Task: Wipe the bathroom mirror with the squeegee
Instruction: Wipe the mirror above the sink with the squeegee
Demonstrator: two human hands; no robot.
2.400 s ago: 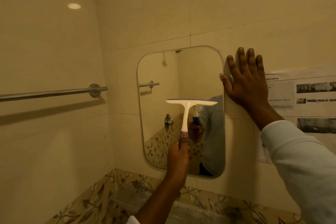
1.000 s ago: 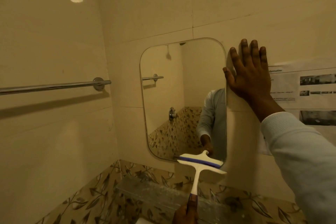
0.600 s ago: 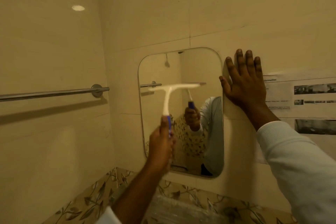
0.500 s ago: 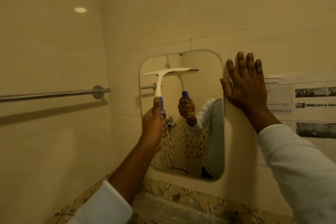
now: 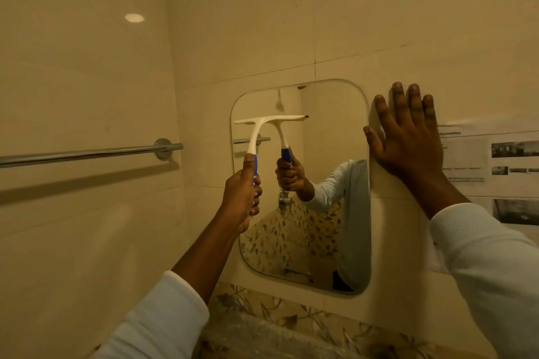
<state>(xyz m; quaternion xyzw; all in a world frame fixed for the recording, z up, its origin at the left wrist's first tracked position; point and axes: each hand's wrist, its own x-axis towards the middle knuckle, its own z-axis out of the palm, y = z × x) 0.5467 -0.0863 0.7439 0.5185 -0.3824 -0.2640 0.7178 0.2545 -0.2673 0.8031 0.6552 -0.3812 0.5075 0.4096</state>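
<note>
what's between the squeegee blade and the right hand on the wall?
Head view: only bare glass of the mirror, from the blade tip of the squeegee to the mirror's right edge, where the thumb of the right hand sits.

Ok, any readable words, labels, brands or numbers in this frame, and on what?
Printed sheet on the wall right of the mirror: a heading and short caption lines beside small photos, all too blurred to read.
Squeegee: no label or brand visible.
No other text in view.
</note>
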